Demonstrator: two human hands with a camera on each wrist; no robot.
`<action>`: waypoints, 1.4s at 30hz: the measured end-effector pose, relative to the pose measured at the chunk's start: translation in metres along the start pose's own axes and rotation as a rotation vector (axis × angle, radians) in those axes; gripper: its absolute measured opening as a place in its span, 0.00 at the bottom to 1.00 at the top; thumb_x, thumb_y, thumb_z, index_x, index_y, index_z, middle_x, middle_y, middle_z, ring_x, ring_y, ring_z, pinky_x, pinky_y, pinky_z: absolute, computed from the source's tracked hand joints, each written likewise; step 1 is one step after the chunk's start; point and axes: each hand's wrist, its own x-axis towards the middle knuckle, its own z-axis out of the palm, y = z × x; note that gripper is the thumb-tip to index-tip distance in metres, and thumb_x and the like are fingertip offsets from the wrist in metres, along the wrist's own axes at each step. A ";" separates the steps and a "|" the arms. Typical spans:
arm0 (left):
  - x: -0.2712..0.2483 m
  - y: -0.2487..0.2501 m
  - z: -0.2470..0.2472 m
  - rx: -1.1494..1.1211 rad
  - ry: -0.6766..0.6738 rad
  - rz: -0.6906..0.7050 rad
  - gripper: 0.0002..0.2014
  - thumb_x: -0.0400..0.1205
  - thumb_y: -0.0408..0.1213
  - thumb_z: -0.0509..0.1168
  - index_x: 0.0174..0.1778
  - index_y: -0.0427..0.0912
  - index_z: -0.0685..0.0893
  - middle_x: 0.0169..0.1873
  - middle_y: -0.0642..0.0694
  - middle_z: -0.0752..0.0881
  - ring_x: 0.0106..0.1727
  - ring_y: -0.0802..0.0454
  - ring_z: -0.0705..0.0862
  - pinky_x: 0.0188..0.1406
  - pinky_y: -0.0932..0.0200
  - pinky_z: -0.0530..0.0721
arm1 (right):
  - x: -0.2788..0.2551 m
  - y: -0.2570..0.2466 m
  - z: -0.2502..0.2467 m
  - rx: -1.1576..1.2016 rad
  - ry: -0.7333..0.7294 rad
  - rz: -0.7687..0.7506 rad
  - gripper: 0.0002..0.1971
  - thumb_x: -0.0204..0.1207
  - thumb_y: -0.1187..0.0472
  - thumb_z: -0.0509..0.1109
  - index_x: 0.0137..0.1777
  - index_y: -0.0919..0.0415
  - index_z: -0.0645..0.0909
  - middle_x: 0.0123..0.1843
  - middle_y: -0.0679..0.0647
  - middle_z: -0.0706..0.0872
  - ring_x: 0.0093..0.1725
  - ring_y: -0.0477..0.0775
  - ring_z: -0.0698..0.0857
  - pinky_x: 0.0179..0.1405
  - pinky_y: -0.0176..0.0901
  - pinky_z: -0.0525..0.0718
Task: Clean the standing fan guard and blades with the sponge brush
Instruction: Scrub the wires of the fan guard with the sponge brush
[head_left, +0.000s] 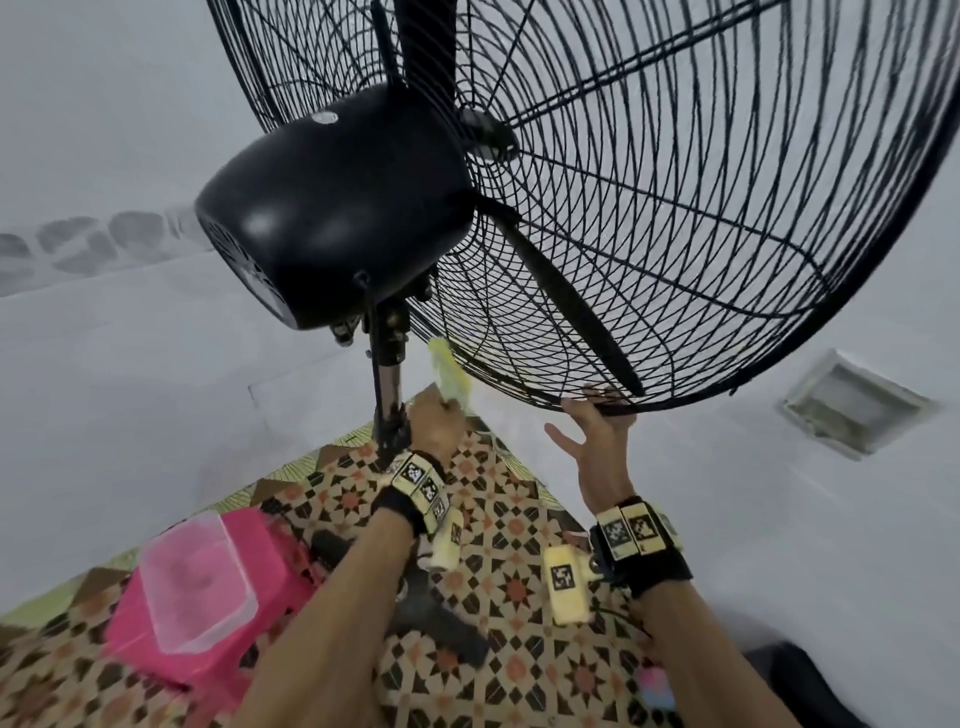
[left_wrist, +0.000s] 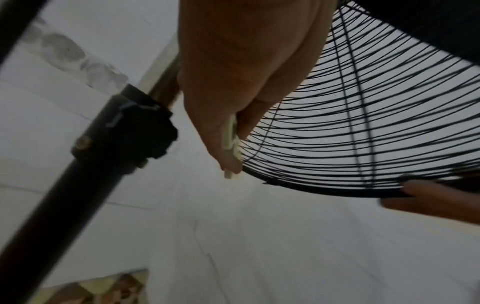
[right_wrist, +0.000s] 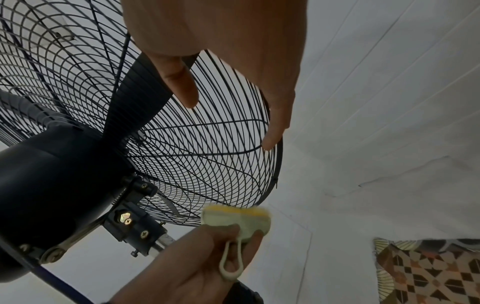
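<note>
Sponge brush (head_left: 450, 378) at guard (head_left: 675, 218) lower rim, beside pole (head_left: 388, 395), pinched in left hand (head_left: 431, 423). Right hand (head_left: 592, 431) spread, fingertips steadying rim bottom. Blades (head_left: 566, 306) inside, likely untouched. Best: keep rim braced, sweep along wires, light pressure. Right wrist view shows brush loop and motor bracket; left wrist view shows pole clamp; head view shows pink box (head_left: 208, 587) on floor.
</note>
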 end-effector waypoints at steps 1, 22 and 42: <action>-0.012 -0.001 0.009 -0.012 -0.037 0.032 0.11 0.90 0.27 0.61 0.66 0.30 0.82 0.58 0.37 0.89 0.57 0.33 0.91 0.54 0.36 0.92 | 0.001 0.000 0.000 0.005 0.012 0.010 0.28 0.79 0.73 0.71 0.75 0.69 0.64 0.66 0.59 0.75 0.59 0.51 0.84 0.65 0.68 0.87; -0.025 -0.025 0.059 -0.548 0.089 -0.297 0.06 0.88 0.28 0.68 0.51 0.44 0.84 0.43 0.47 0.89 0.42 0.48 0.89 0.34 0.66 0.86 | -0.003 0.000 -0.010 -0.033 -0.083 -0.031 0.09 0.82 0.79 0.65 0.52 0.65 0.74 0.76 0.75 0.67 0.62 0.59 0.79 0.68 0.72 0.83; -0.069 -0.026 0.090 -0.633 -0.087 -0.189 0.03 0.88 0.30 0.68 0.53 0.37 0.88 0.49 0.38 0.92 0.40 0.52 0.88 0.43 0.57 0.91 | -0.002 -0.005 -0.016 0.032 -0.098 0.030 0.11 0.81 0.72 0.69 0.56 0.58 0.76 0.68 0.64 0.71 0.60 0.54 0.83 0.72 0.70 0.82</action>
